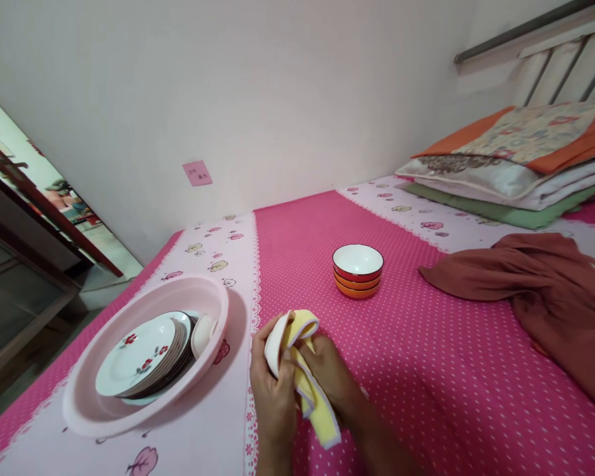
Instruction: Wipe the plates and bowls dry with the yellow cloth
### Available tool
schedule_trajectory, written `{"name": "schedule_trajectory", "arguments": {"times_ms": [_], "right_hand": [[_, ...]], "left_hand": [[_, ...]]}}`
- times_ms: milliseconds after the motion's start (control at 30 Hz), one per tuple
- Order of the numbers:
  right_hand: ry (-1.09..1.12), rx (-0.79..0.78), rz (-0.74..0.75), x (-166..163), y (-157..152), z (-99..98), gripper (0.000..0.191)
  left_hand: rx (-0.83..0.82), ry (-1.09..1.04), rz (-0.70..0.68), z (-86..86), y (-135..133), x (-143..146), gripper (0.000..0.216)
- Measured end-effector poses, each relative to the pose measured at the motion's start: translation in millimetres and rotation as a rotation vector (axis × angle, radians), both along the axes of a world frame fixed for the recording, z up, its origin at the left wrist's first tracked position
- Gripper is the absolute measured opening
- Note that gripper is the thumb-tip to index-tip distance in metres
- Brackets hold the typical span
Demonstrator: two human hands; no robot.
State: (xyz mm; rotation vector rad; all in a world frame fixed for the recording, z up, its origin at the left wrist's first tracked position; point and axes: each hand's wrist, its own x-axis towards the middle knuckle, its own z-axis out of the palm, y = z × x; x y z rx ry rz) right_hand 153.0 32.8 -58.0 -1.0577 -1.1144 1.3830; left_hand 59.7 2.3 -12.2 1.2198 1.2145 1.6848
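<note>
My left hand (274,390) is wrapped round a small white bowl (274,344), tilted on its side with its opening to the right. In my right hand (327,370) is a yellow cloth (305,324) with a pale edge, pressed into the bowl; its tail hangs down below my fingers. The right fingertips are partly hidden by the cloth. Beyond my hands stands a stack of several bowls (357,281), red and orange outside and white inside. To the left, a pink basin (79,403) holds a stack of flowered plates (136,354) and a white bowl (203,334).
A pink dotted bedspread (297,244) with pale patterned bands lies under everything. At the right is a crumpled reddish-brown garment (535,284), with pillows and folded bedding (506,158) behind it. A white wall (277,99) bearing a pink note (197,173) borders the far side.
</note>
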Motion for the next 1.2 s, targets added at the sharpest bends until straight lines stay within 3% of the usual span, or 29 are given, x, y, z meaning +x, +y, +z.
{"name": "schedule_trajectory", "arguments": {"times_ms": [200, 333, 400, 467, 533, 667, 867, 967, 1033, 1200], "right_hand": [[-0.111, 0.122, -0.102, 15.8, 3.5, 9.9, 0.038], [-0.472, 0.366, -0.300, 32.3, 2.1, 12.3, 0.012], [-0.623, 0.500, -0.322, 39.2, 0.2, 15.5, 0.014], [-0.653, 0.577, -0.308, 42.0, -1.8, 19.8, 0.018], [-0.615, 0.554, -0.303, 40.5, -2.9, 23.4, 0.017], [-0.545, 0.306, -0.276, 30.7, -1.0, 23.2, 0.008], [-0.197, 0.149, -0.038, 19.5, 2.5, 12.6, 0.023], [-0.147, 0.070, 0.059, 23.5, 3.3, 9.8, 0.031], [-0.155, 0.061, -0.023, 30.4, 5.4, 9.7, 0.034], [-0.186, 0.109, -0.541, 49.1, 7.0, 23.7, 0.038]], "left_hand": [[-0.063, -0.045, -0.075, 8.6, 2.0, -4.7, 0.045], [-0.234, -0.022, -0.095, 7.3, 5.2, -13.5, 0.040], [-0.288, 0.030, -0.114, 5.9, 6.0, -13.0, 0.031], [-0.241, 0.094, -0.097, 4.6, 5.2, -9.4, 0.020], [-0.146, 0.155, -0.028, 2.8, 3.4, -5.1, 0.018], [-0.100, 0.157, 0.054, -5.4, 3.1, -2.5, 0.017], [-0.129, -0.131, 0.108, -12.9, 8.9, -4.1, 0.035], [-0.204, -0.308, 0.042, -7.9, 9.0, -2.4, 0.040], [-0.272, -0.483, -0.015, -5.1, 9.4, -1.3, 0.040], [-0.407, -0.789, 0.050, 0.3, 13.4, 0.8, 0.027]]}}
